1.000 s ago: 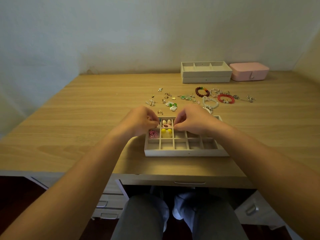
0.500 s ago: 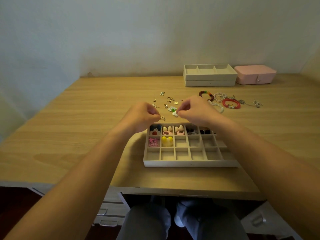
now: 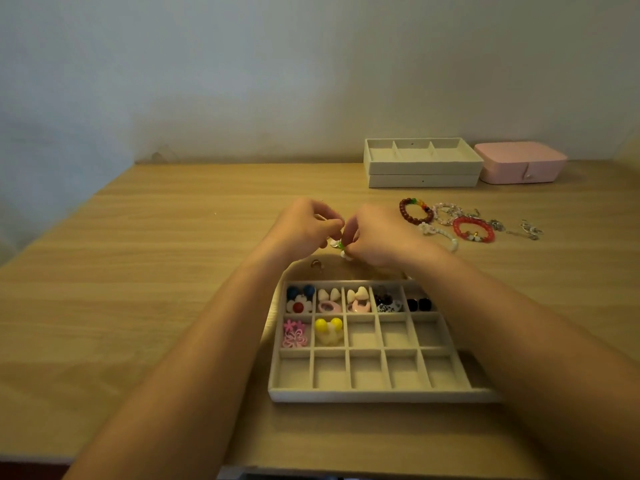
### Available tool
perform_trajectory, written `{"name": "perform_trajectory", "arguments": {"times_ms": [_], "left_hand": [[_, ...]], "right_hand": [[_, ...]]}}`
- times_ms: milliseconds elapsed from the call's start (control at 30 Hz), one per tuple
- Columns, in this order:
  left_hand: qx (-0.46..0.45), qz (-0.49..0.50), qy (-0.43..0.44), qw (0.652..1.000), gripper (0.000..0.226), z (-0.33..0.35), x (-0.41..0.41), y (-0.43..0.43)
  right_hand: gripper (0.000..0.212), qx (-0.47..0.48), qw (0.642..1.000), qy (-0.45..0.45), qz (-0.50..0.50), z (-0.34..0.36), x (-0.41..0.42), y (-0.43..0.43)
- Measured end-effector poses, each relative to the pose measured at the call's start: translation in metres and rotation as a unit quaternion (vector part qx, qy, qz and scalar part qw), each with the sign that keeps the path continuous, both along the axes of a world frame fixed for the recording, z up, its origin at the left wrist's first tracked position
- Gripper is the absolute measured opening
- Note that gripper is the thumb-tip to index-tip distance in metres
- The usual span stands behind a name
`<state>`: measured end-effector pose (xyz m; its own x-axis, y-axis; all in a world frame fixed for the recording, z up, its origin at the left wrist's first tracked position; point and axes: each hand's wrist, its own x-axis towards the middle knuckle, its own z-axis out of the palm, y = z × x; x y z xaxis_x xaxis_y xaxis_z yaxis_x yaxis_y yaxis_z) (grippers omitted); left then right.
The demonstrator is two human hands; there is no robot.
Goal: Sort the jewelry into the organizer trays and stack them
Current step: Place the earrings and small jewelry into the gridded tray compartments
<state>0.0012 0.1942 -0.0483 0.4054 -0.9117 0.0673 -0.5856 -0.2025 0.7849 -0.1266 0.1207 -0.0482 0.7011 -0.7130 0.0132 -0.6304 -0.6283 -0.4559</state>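
Observation:
A grey organizer tray (image 3: 346, 393) with many small compartments lies near the table's front edge. Its far row and two cells of the middle row hold colourful earrings. Just beyond the tray, my left hand (image 3: 301, 228) and my right hand (image 3: 381, 237) meet with curled fingers over the table. Between their fingertips are small green and white earrings (image 3: 341, 247); each hand pinches one piece. A small metal ring (image 3: 316, 264) lies on the wood under my left wrist.
Several bead bracelets, among them a brown one (image 3: 414, 211) and a red one (image 3: 472, 230), lie to the right with silver pieces (image 3: 528, 230). Two stacked grey trays (image 3: 422, 181) and a pink jewelry box (image 3: 519, 168) stand at the back by the wall.
Both hands have moved away from the tray's far row to the loose pieces beyond it and closed on the green and white earrings. The view has tilted, so the tray sits lower.

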Motion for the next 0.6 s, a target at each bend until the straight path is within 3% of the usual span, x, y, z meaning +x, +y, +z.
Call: {"name": "perform_trajectory", "arguments": {"times_ms": [333,500,600], "left_hand": [[-0.054,0.022,0.021,0.998,0.007,-0.009,-0.002,0.009],[-0.064,0.016,0.022,0.998,0.019,-0.008,0.001,0.018],[-0.068,-0.03,0.067,0.995,0.031,-0.002,-0.003,0.025]], "right_hand": [[0.006,0.034,0.999,0.008,0.006,0.004,-0.008,-0.004],[0.004,0.163,0.978,-0.127,-0.008,0.018,-0.025,-0.005],[0.007,0.321,0.916,-0.24,-0.006,0.022,-0.034,-0.004]]}}
